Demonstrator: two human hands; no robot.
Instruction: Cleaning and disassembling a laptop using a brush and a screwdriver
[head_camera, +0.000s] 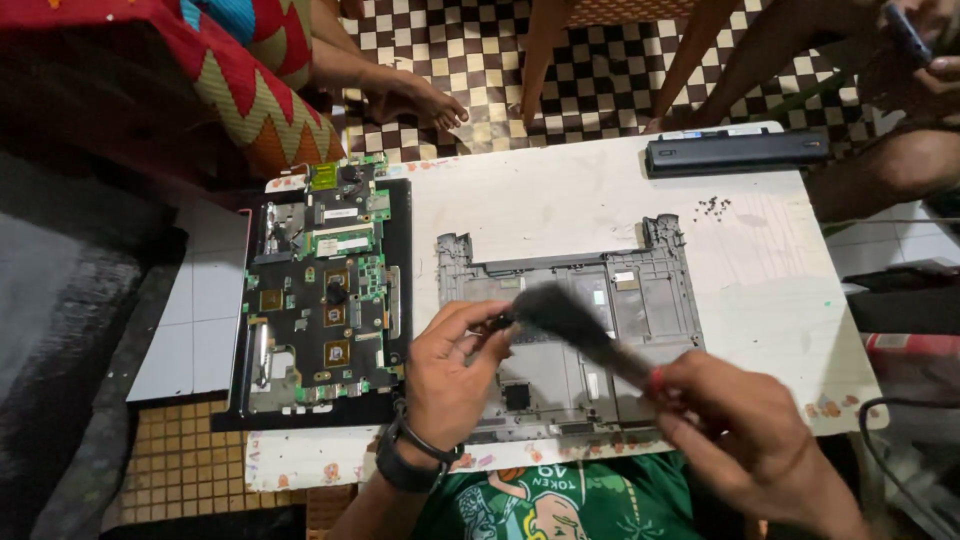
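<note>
Clamped in my right hand (745, 440), the black brush (580, 325) sweeps over the grey laptop shell (560, 330) on the white table (560, 200), while my left hand (455, 375), fingers curled, presses this shell so it cannot slide.

Brush (575, 325) in right hand (745, 440) over laptop shell (660, 300)

This looks like an informal repair spot in a home rather than a fitted workshop. A low white surface (560, 200) with worn, flower-printed edges stands on a brown-and-cream checkered floor (610, 70), with people sitting on the ground around it, one bare foot (415, 100) just beyond the edge. Spread on top are a bare green laptop motherboard (325, 290), a grey laptop casing (600, 300), a black battery pack (735, 152) and a small heap of loose screws (712, 208).
</note>
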